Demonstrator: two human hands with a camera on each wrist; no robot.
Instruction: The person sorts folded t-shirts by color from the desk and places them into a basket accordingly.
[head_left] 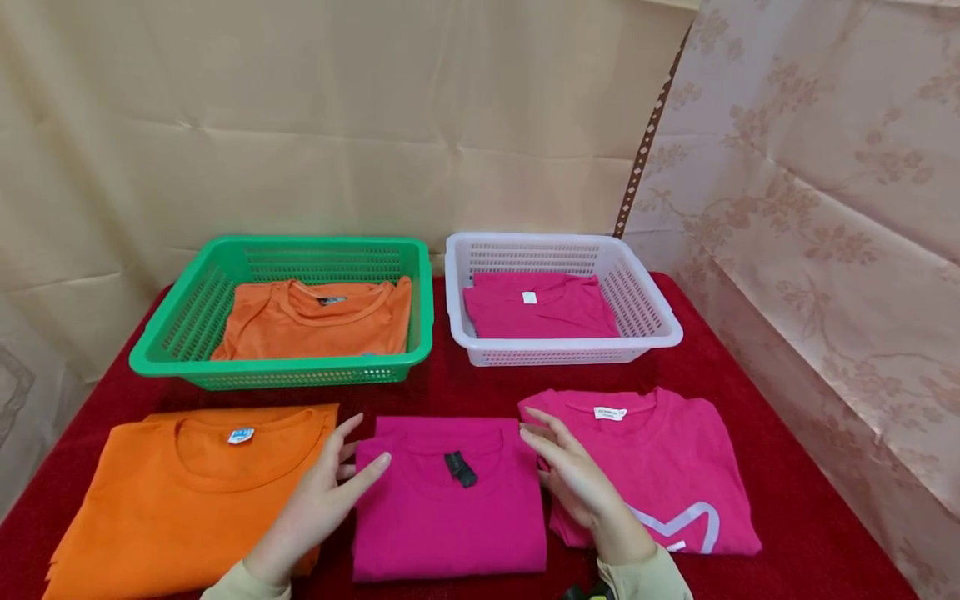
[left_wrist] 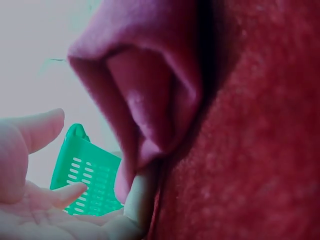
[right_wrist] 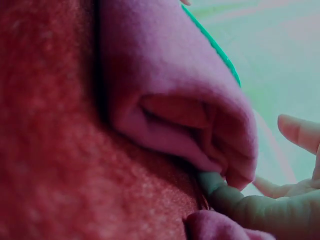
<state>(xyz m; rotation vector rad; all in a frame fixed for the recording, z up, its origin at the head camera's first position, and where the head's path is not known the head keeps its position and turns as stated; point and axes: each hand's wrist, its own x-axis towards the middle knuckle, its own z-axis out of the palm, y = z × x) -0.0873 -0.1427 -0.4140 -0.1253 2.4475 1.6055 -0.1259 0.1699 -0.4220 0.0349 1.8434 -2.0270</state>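
Evidently the middle shirt is the one being handled: a folded magenta shirt (head_left: 450, 525), lying flat at the near side of the counter (head_left: 802, 508), collar to the far side, black neck label (head_left: 461, 469) showing. Left hand (head_left: 318, 496) at its left edge, right hand (head_left: 576, 475) at its right; both spread fairly wide, thumbs off to the side, nothing gripped. Wrist views put a fingertip of each hand at the bottom of the fold, seemingly slipped just under; how deep, cannot tell. Handling, as judged: work the fingers in evenly from both sides, palms low, taking every layer together, since the side folds gape and the top layer could slide off if pinched alone. Level pressure should keep the collar square. Room is tight: orange shirt (head_left: 195, 492) just left, pink shirt (head_left: 660, 458) with a pale star print just right, so neither should be dragged along. Farther back, left, a green basket (head_left: 300, 381) with a lighter orange shirt (head_left: 322, 325) inside; to its right, a white basket (head_left: 555, 343) holding a deep pink shirt (head_left: 540, 312). Beige curtain (head_left: 337, 167) behind.
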